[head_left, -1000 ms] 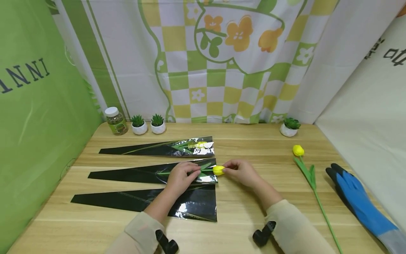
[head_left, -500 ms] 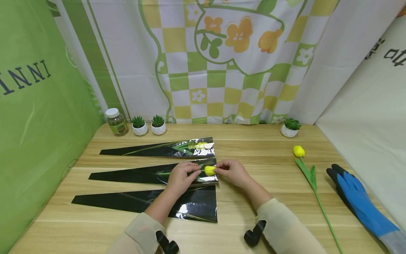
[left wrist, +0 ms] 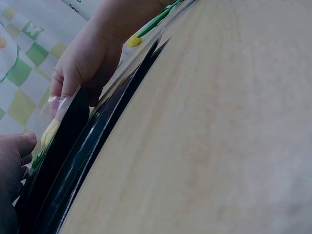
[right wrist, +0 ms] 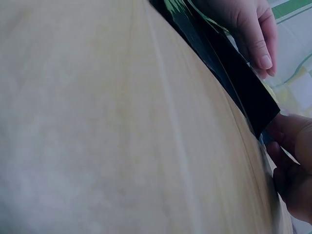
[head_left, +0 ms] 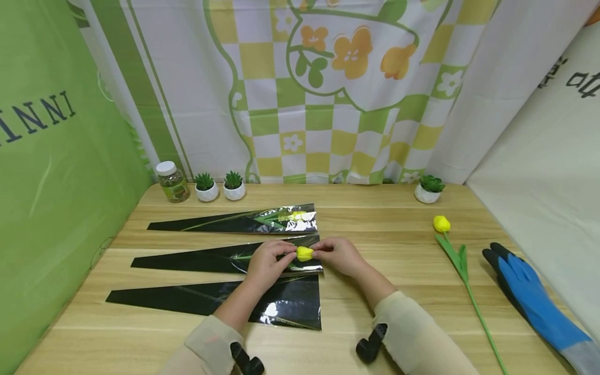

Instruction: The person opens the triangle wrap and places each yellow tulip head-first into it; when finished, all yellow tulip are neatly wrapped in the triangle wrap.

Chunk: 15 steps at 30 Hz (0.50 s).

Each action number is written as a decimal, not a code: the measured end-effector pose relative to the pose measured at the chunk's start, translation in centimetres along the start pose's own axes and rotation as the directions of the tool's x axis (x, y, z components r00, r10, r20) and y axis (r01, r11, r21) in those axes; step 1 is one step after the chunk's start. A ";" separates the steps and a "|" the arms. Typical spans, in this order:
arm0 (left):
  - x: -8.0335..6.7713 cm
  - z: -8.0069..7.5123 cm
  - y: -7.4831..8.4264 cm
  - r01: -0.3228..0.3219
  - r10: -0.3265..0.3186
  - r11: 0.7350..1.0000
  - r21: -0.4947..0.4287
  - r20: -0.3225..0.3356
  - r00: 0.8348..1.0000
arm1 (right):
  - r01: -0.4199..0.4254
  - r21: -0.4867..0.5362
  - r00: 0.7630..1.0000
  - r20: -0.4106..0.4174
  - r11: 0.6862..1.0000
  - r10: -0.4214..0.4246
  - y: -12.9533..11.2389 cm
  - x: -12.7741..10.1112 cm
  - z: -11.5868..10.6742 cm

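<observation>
The yellow tulip head [head_left: 304, 253] sits at the mouth of the middle black cone sleeve [head_left: 220, 258], its stem running leftward inside. Your right hand [head_left: 338, 256] pinches the bloom from the right; your left hand [head_left: 268, 262] grips the sleeve's open edge.

Staged craft or flower-wrapping corner, not a real shop. Wooden tabletop [head_left: 384, 312] boxed in by hung fabric: green panel [head_left: 56, 182] on the left, checked floral curtain [head_left: 319, 104] behind, white sheet [head_left: 544, 172] on the right. Small potted succulents [head_left: 219, 185] and a jar [head_left: 172, 180] line the back edge. Black cone sleeves [head_left: 197, 299] laid in a row, loose artificial tulip [head_left: 457, 258], blue glove [head_left: 529, 294].
</observation>
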<state>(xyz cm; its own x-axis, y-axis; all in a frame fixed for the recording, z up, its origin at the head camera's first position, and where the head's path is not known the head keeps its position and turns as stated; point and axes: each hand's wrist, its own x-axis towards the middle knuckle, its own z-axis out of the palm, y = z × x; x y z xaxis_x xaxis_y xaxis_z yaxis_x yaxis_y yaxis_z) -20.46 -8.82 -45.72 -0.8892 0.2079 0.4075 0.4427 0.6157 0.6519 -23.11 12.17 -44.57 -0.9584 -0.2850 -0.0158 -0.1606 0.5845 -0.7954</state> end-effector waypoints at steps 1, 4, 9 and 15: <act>0.0 0.0 0.0 -0.003 0.003 1.000 0.000 0.000 1.000 | -0.005 -0.005 1.000 -0.004 1.000 0.005 0.0 0.0 0.0; 0.0 0.2 -0.1 -0.008 0.008 1.000 0.003 0.005 1.000 | -0.025 -0.014 1.000 -0.016 1.000 0.025 0.2 -0.2 -0.3; 0.0 0.2 -0.2 0.000 0.000 1.000 0.012 0.041 0.999 | -0.069 0.004 0.997 -0.020 0.998 0.069 0.9 -1.1 -1.8; 0.4 -0.2 -0.3 -0.005 0.000 0.999 0.045 0.101 0.995 | -0.071 -0.011 0.997 -0.019 0.997 0.070 2.4 -3.0 -4.7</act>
<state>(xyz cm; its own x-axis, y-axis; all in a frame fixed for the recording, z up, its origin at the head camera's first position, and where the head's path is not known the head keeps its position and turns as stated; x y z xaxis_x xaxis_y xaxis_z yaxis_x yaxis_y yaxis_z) -20.87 -9.04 -45.64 -0.8962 0.2837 0.3411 0.4414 0.6484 0.6203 -21.76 18.03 -43.59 -0.9716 -0.2288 -0.0605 -0.0951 0.6115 -0.7855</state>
